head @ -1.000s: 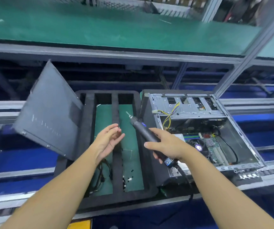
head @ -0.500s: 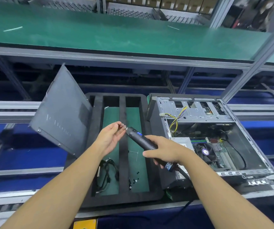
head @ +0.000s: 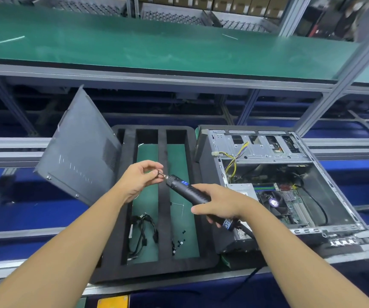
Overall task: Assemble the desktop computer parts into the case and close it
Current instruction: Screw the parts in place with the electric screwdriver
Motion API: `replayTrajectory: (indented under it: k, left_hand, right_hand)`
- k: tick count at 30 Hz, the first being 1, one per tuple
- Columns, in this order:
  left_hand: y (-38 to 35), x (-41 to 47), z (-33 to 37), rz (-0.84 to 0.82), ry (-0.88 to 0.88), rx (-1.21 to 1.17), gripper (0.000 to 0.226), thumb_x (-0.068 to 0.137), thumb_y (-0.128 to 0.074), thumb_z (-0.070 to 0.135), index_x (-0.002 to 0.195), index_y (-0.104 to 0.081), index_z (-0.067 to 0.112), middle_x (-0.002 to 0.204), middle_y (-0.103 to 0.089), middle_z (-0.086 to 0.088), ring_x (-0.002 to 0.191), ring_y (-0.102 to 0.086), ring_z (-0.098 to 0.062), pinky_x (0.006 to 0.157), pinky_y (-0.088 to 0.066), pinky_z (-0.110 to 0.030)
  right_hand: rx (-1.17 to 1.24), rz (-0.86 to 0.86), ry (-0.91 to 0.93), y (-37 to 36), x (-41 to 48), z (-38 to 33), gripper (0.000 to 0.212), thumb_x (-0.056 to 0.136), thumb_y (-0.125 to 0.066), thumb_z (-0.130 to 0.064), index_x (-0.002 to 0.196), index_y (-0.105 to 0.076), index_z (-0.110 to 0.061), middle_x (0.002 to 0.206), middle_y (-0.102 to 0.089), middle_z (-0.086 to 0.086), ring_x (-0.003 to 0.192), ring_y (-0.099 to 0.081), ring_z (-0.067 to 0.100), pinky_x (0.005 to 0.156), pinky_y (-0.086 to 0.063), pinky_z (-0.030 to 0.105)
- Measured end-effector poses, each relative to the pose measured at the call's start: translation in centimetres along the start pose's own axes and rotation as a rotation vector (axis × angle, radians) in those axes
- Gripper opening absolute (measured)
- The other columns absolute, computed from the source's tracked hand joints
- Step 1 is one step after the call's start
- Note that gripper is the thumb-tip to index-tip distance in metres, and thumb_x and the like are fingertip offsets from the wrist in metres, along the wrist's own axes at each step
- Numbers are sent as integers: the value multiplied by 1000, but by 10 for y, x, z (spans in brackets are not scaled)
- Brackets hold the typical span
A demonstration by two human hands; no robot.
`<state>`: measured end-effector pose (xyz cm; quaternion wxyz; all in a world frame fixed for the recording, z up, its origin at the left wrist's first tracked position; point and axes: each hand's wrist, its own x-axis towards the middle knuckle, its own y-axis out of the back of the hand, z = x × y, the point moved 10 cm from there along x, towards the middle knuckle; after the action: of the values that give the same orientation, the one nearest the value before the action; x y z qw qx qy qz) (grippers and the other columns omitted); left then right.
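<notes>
My right hand holds the screwdriver | my left hand pinches its tip | open case sits right of tray

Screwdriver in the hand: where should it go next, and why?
Probably it should move right, over to the open case. The right hand grips the electric screwdriver, and the left hand pinches a small piece, likely a screw, at its tip. The case lies uncovered, with its side panel leaning apart on the left.
</notes>
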<state>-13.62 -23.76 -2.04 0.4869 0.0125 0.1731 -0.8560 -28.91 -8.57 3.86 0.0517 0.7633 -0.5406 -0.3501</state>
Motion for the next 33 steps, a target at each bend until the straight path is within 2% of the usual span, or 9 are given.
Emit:
replayTrajectory:
  k: [4, 7, 15, 19, 21, 24, 28, 30, 33]
  left_hand:
    - [0, 0, 15, -72, 30, 108, 22, 93, -53, -14, 105, -63, 0, 93, -70, -16, 86, -72, -25, 77, -60, -27]
    - [-4, -3, 20, -75, 21, 135, 20, 93, -53, -15, 102, -63, 1, 94, -72, -17, 87, -73, -26, 77, -60, -27]
    - [-53, -15, 35, -43, -38, -323, 20, 96, -56, 4, 116, -57, 6, 103, -73, -10, 91, -72, -18, 75, -59, -27]
    - [-114, -24, 58, -34, -104, -359, 12, 98, -55, 4, 109, -59, 7, 102, -75, -8, 88, -73, -18, 70, -58, -25]
    - [-156, -32, 66, -81, -114, -335, 10, 97, -56, 4, 106, -58, 8, 100, -76, -8, 88, -74, -19, 70, -58, -24]
    - [-225, -49, 66, -186, -126, -95, 14, 96, -61, 7, 109, -57, 10, 107, -75, -11, 92, -73, -18, 72, -56, -24]
    - [-304, -72, 42, -272, -253, 529, 15, 93, -68, 25, 106, -62, 22, 107, -74, 0, 94, -69, -11, 87, -54, -31]
    - [-339, -83, 20, -347, -294, 828, 28, 87, -72, 41, 108, -63, 24, 105, -71, 9, 95, -67, -7, 87, -51, -26]
    - [-379, -89, -19, -443, -263, 1227, 64, 77, -71, 63, 125, -57, 24, 125, -61, 7, 112, -59, -12, 92, -46, -25]
  right_hand:
    - [-24, 6, 22, -2, -3, -1, 46, 91, -68, -23, 134, -52, -27, 57, -56, -11, 49, -58, 18, 46, -51, 29]
    - [-20, 13, 33, -3, -8, 0, 47, 90, -67, -24, 133, -52, -29, 56, -57, -7, 47, -57, 19, 46, -51, 30]
    - [175, 168, 120, 7, -43, 3, 61, 92, -70, -17, 144, -47, -41, 75, -60, 6, 58, -59, 21, 53, -53, 38]
    - [328, 312, 178, 14, -82, 18, 70, 91, -72, -15, 150, -42, -37, 80, -62, 6, 62, -60, 22, 57, -53, 41]
    - [416, 383, 212, 17, -108, 32, 72, 88, -72, -16, 149, -43, -41, 81, -63, 6, 61, -58, 22, 55, -52, 38]
    - [538, 497, 221, 19, -155, 68, 74, 89, -74, -13, 149, -44, -44, 85, -68, 0, 61, -58, 21, 55, -52, 35]
    - [630, 625, 192, 8, -226, 131, 67, 86, -74, -20, 145, -48, -40, 86, -66, 6, 61, -56, 24, 58, -54, 41]
    - [650, 651, 147, -3, -254, 165, 65, 86, -73, -24, 144, -49, -41, 83, -64, 10, 60, -57, 26, 58, -54, 41]
    - [715, 684, 65, -21, -286, 216, 65, 85, -73, -26, 143, -48, -42, 79, -62, 11, 61, -57, 25, 56, -51, 38]
